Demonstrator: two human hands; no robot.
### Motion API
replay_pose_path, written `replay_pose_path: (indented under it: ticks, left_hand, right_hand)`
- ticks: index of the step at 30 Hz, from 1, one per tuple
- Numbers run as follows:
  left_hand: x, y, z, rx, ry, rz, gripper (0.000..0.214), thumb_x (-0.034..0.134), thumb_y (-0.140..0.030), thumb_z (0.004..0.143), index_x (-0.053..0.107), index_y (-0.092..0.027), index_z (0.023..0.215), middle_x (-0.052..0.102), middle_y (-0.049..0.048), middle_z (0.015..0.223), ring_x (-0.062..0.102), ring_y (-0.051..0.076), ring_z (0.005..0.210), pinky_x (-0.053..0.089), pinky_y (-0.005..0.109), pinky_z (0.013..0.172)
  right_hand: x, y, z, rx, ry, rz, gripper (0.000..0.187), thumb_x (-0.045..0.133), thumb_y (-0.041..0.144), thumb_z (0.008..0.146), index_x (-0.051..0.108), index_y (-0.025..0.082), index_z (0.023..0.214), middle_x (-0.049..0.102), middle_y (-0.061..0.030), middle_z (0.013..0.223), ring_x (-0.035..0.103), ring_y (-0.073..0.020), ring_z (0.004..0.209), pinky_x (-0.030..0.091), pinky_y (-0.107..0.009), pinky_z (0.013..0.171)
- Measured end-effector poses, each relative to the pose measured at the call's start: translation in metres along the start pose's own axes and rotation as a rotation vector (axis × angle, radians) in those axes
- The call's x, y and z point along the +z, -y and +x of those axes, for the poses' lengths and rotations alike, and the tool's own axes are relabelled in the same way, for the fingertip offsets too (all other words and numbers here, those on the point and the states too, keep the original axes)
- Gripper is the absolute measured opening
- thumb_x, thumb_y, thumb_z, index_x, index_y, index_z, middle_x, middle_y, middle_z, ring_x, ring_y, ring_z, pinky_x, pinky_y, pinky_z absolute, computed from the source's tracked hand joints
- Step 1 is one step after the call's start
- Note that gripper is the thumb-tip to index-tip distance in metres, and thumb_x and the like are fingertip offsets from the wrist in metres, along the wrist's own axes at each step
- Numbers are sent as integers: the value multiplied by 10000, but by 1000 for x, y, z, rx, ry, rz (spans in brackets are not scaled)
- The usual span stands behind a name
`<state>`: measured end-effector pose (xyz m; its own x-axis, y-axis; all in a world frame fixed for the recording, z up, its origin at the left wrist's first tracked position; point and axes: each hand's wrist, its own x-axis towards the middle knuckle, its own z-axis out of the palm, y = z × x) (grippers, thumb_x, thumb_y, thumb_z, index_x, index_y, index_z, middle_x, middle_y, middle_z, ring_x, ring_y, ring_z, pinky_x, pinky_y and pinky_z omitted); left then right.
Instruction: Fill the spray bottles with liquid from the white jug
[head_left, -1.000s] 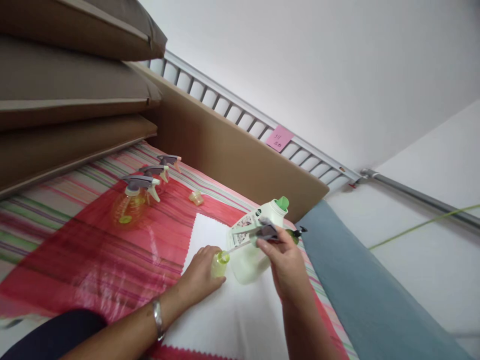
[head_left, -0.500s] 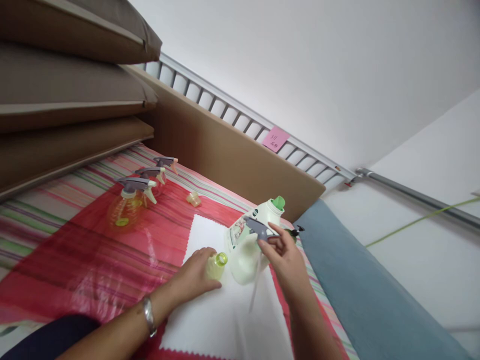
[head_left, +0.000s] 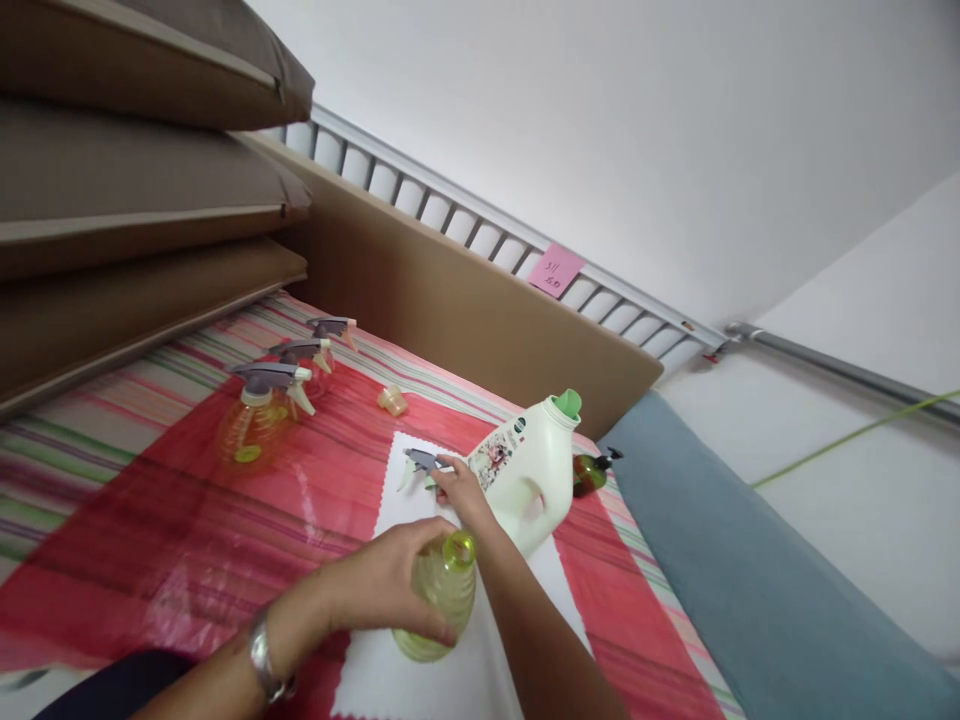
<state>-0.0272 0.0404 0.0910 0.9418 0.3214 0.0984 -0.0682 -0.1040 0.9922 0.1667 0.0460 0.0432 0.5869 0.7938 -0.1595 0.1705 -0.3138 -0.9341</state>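
Note:
My left hand [head_left: 390, 580] is wrapped round a clear yellow-green bottle [head_left: 442, 590] with an uncapped neck, tilted above a white cloth [head_left: 465, 680]. Farther off, my right hand [head_left: 459, 490] has its fingers closed on a grey-and-white spray nozzle [head_left: 426, 462] near the cloth's far edge; the lower part of the nozzle is hidden. Just right of that hand stands a large white jug [head_left: 551, 450] with a green spout and a printed label. My right forearm passes in front of the jug's base.
At the left stand several spray bottles [head_left: 255, 425] with grey heads. A small pale cap [head_left: 392, 400] lies on the red sheet [head_left: 337, 450]. Behind the jug is a dark green pump bottle [head_left: 589, 474]. A brown board [head_left: 450, 290] and stacked cushions [head_left: 135, 180] border the surface.
My right hand has carried the spray nozzle leftward, from in front of the jug to its left side. My left hand has brought the bottle nearer to me.

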Motion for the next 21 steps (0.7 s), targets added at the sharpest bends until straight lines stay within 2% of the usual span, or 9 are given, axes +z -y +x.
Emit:
replay_pose_path:
  ticks: [4,7,10,13,15,17,19,21]
  left_hand:
    - [6,8,3,19,-25,51,580,785,-235,502,555,-231,1035,581,-16,998,550,192,928,440,294,819]
    - [8,15,5,53,-26,106,566,784,-250,507,560,-236,1027,562,-9,1022,540,193,942,435,305,840]
    - [9,20,8,67,-32,149,579,784,-254,506,558,-235,1039,540,3,1052,525,200,980,422,314,876]
    - [11,23,12,66,-63,156,597,793,-234,491,556,-234,1039,534,3,1057,521,198,993,416,305,889]
    - [12,27,15,69,-97,157,601,795,-228,493,554,-235,1043,538,5,1053,523,200,996,414,303,892]
    - [15,34,19,82,-143,172,602,793,-233,505,550,-236,1055,543,11,1050,523,207,1002,407,314,903]
    - [17,44,23,103,-194,202,607,786,-233,521,540,-239,1076,544,20,1060,520,217,1016,399,333,917]
    - [19,53,27,120,-237,237,605,770,-227,543,527,-245,1096,542,29,1073,516,225,1031,395,351,924]
  right_hand:
    - [11,-9,24,-48,24,-82,407,658,257,615,620,194,1016,592,37,632,536,-124,549,450,-259,567]
    - [11,-14,23,-97,-1,-148,413,652,195,597,641,216,1009,659,-9,821,581,-158,657,469,-312,677]
    - [-4,-15,-1,-170,-44,-176,378,631,214,628,648,227,1005,657,-40,1016,605,-202,855,454,-343,810]
    - [-37,-11,-45,-234,-101,-173,282,587,311,707,651,206,960,658,-61,1053,598,-217,953,448,-337,865]
    - [-65,-8,-76,-255,-224,-161,279,550,382,759,643,183,932,671,-81,995,601,-230,956,447,-351,872]
    - [-91,-4,-100,-268,-481,-77,329,557,433,770,618,170,959,673,-89,973,613,-239,933,463,-356,845]
    - [-111,0,-110,-284,-659,17,400,586,451,757,576,171,1043,649,-95,1055,597,-240,985,467,-344,846]
    - [-122,2,-107,-276,-712,56,497,619,444,733,521,173,1138,587,-109,1185,551,-239,1077,457,-328,870]
